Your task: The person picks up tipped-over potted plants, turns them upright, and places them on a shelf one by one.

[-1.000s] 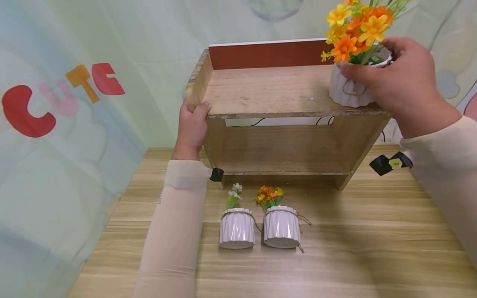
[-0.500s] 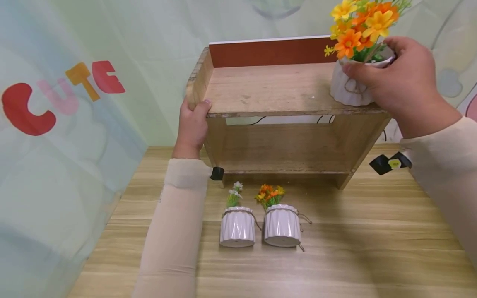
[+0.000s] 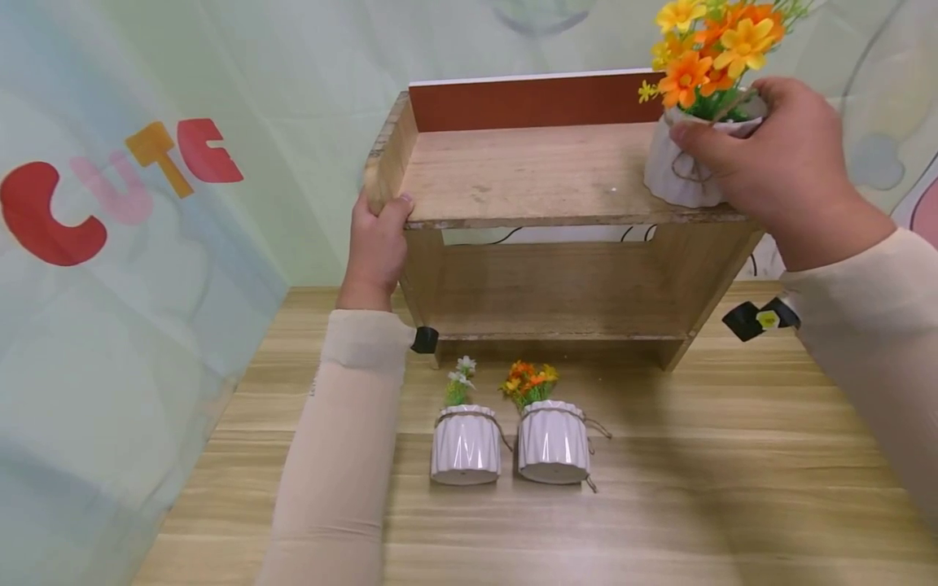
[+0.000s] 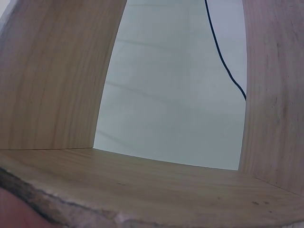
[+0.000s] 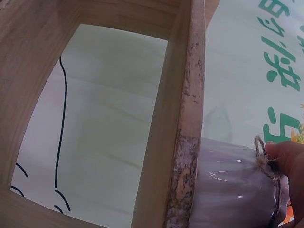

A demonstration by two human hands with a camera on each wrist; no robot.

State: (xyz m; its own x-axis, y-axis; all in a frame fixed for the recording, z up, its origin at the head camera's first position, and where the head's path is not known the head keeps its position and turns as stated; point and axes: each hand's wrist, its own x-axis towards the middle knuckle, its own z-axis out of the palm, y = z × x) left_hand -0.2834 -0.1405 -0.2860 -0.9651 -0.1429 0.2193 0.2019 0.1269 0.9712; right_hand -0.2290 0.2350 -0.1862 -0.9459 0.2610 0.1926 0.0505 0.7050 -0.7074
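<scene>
At the right end of the small wooden shelf's top board stands a white fluted flowerpot tied with twine. Yellow and orange flowers rise from it. My right hand grips this pot near its rim, thumb in front. The right wrist view shows the pot's side with its base right at the board's rough edge. On the other side, my left hand holds the shelf's left end panel, thumb over the front corner; only a bit of that hand shows in its wrist view.
Two more white pots lie on their sides on the wooden table before the shelf: one with white flowers, one with orange flowers. A lower board spans the shelf. A printed curtain hangs behind; thin black cables show there.
The flowers in the right hand's pot have tipped slightly back and to the right, while its base stays at the board's right end. Both hands keep their hold; the lying pots have not moved.
</scene>
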